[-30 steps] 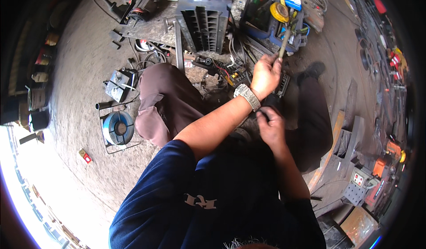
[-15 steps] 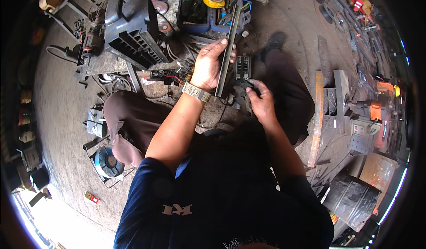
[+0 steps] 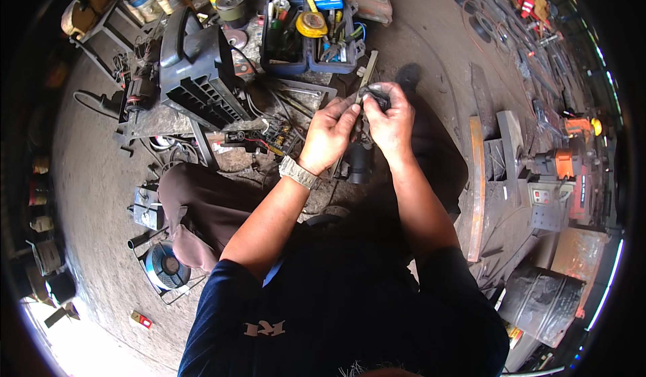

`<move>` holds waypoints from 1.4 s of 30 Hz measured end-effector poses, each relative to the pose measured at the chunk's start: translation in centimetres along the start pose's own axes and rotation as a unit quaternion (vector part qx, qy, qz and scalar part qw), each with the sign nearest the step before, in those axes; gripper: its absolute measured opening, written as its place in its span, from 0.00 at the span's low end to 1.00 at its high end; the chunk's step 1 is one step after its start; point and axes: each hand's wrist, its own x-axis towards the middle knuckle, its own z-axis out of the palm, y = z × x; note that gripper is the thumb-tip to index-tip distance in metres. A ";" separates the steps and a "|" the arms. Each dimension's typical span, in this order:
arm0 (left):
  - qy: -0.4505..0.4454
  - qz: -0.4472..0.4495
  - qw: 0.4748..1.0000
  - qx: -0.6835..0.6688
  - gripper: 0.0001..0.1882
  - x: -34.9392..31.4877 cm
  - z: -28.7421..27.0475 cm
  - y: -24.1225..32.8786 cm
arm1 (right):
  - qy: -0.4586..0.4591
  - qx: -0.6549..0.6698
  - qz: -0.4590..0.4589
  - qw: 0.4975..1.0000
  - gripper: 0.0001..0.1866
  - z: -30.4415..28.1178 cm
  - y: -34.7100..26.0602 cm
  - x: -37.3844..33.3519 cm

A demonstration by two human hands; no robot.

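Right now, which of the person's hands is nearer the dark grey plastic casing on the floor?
Left. The left hand is beside the casing; the right hand is farther off, beyond it.

The left hand (image 3: pixel 328 133) and right hand (image 3: pixel 391 118) met above the lap, both gripping a long metal bar (image 3: pixel 364 81); the right hand also pinched a small dark part (image 3: pixel 375 96) against it. A blue toolbox (image 3: pixel 311 37) stood just beyond, a black plastic casing (image 3: pixel 198 74) to its left, and a wire spool (image 3: pixel 164 267) lay near the knee.
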 end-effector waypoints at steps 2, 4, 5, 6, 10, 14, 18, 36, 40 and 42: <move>0.000 0.038 0.997 0.060 0.14 0.0 -0.5 -0.3 | -0.005 0.051 0.056 0.997 0.08 0.4 0.0 0.8; -0.006 0.050 0.994 0.094 0.14 -0.1 -0.5 0.0 | 0.003 0.105 0.072 0.992 0.07 0.6 1.2 1.7; -0.011 0.057 0.994 0.096 0.14 -0.1 -0.4 -0.1 | 0.014 0.129 0.056 0.990 0.06 0.8 2.6 2.3; -0.010 0.064 0.993 0.100 0.14 -0.2 -0.6 -0.3 | 0.009 0.191 0.085 0.978 0.05 0.9 2.3 2.7; -0.020 0.106 0.987 0.123 0.15 -0.6 -0.8 -0.4 | 0.007 0.303 0.122 0.945 0.04 0.0 2.2 4.6; -0.058 0.090 0.986 0.125 0.15 -1.7 -0.9 -0.3 | 0.046 0.291 0.122 0.948 0.05 -1.6 3.2 6.7; -0.080 0.141 0.974 0.156 0.16 -3.1 -0.4 -0.3 | 0.072 0.327 0.213 0.918 0.12 -3.1 4.8 6.8; 0.299 0.159 0.940 -0.040 0.14 -8.6 -18.5 18.3 | -0.307 0.412 0.340 0.788 0.11 8.5 -6.8 -6.3; 0.399 0.183 0.896 -0.072 0.13 -8.8 -23.9 19.7 | -0.341 0.492 0.344 0.724 0.14 11.8 -10.7 -8.5; 0.431 0.166 0.884 -0.066 0.13 -9.9 -26.6 18.4 | -0.348 0.530 0.303 0.712 0.15 13.8 -11.8 -9.1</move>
